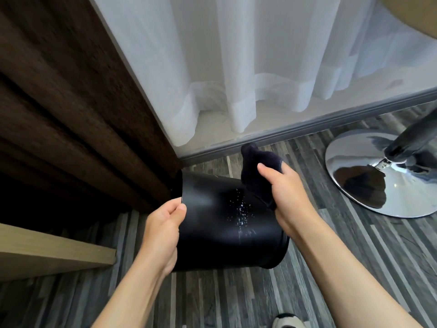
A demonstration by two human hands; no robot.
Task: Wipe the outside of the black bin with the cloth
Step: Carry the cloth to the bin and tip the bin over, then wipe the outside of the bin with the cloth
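A person's left hand (163,223) grips the rim of the black bin (224,223), tipped sideways above the floor (236,301) to expose its spattered side, while the right hand (287,192) closes around a dark cloth (256,174) against it.

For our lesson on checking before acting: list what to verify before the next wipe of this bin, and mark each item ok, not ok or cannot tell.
1. Left hand grips the bin at its edge: ok.
2. Right hand holds the cloth: ok.
3. Cloth pressed on the bin: cannot tell.
4. Droplets on the bin's side wiped off: not ok.
5. Bin tilted, its side turned up to the person: ok.
6. Far side of the bin clean: cannot tell.
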